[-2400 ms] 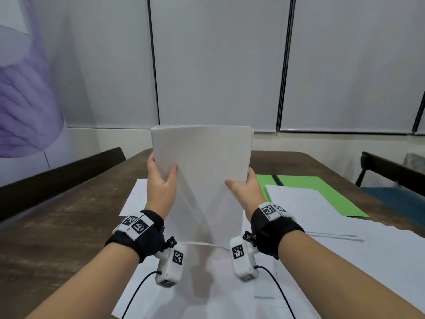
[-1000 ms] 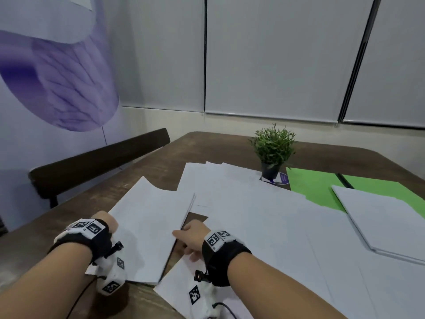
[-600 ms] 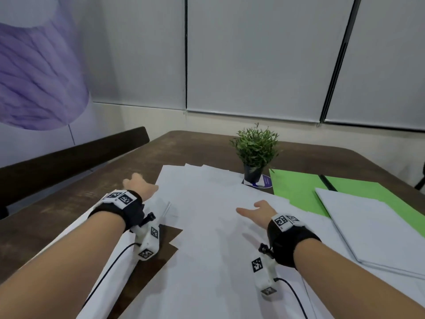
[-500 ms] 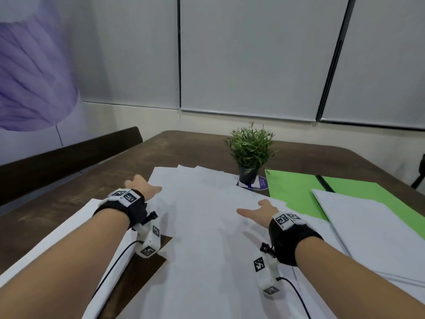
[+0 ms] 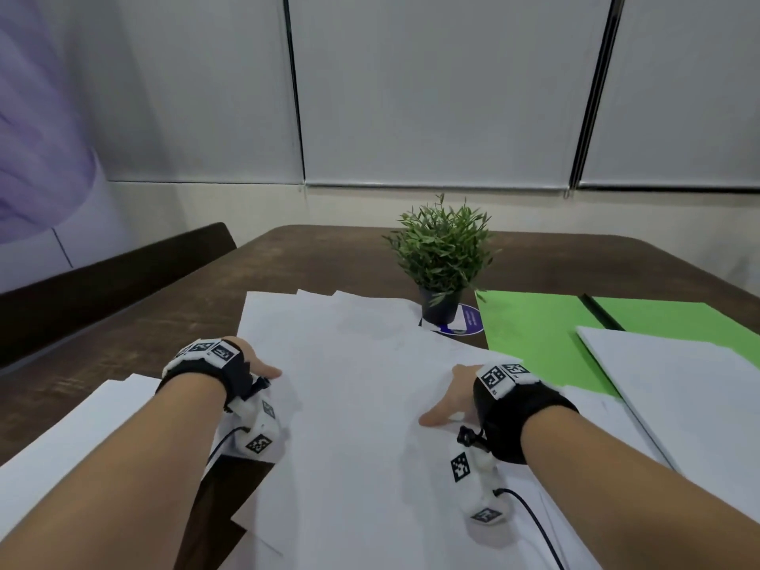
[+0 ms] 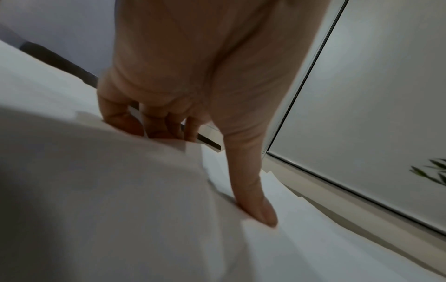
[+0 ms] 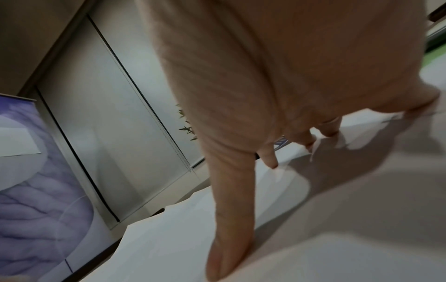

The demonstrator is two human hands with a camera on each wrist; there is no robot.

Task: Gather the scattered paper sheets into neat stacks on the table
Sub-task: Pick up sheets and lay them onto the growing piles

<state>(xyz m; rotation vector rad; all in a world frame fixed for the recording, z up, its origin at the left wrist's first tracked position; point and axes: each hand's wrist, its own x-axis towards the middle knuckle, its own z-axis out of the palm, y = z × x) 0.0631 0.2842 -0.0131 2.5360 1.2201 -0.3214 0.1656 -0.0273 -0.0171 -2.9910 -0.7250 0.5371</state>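
Several loose white sheets lie overlapped across the middle of the brown table. My left hand is at their left edge: the thumb lies on top and the fingers curl under the lifted edge. My right hand is arched over the right side of the spread, with its thumb flat on the paper and its fingertips touching it. A squared white stack lies at the near left. Another white stack lies at the right.
A small potted plant stands on a purple coaster just beyond the sheets. Green sheets with a dark pen on them lie at the right, partly under the right stack. A dark bench runs along the table's left side.
Both hands left the stack at the near left and went out to the two sides of the middle spread. In the last half second they drew slightly nearer to me.
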